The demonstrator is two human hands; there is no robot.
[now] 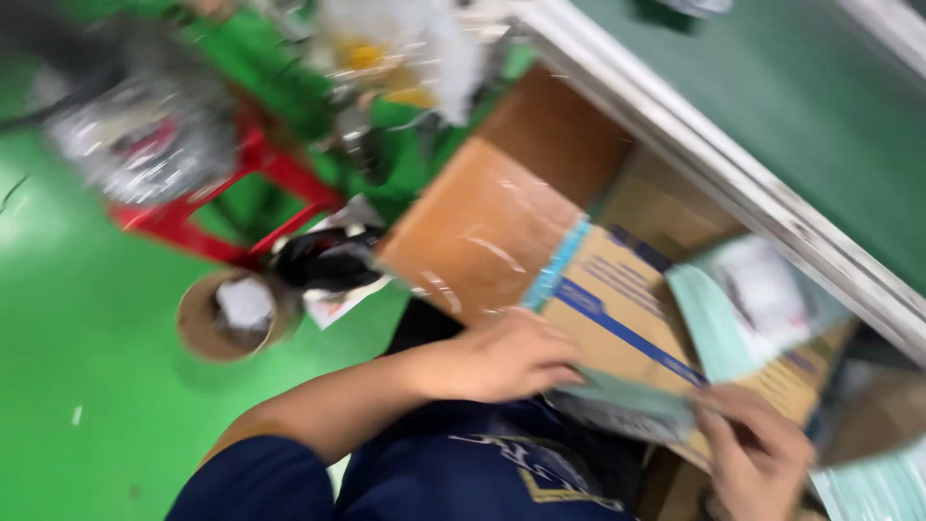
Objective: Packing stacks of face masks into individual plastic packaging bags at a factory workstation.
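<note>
Both hands, left hand (506, 359) and right hand (757, 449), pinch a pale green packet (627, 400) over an open cardboard box (617, 309) (badly blurred). Each grip looks closed on an edge. Pulled apart quickly, the packet could probably tear or slip.

red stool (198, 227), round cardboard tub (229, 316), green floor (77, 328)

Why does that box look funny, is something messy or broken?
Nothing looks broken. The brown cardboard box with blue stripes sits tilted under the edge of the white-framed green table, and both hands, left and right, grip a pale green plastic packet. The picture is blurry, so small damage cannot be told.
</note>
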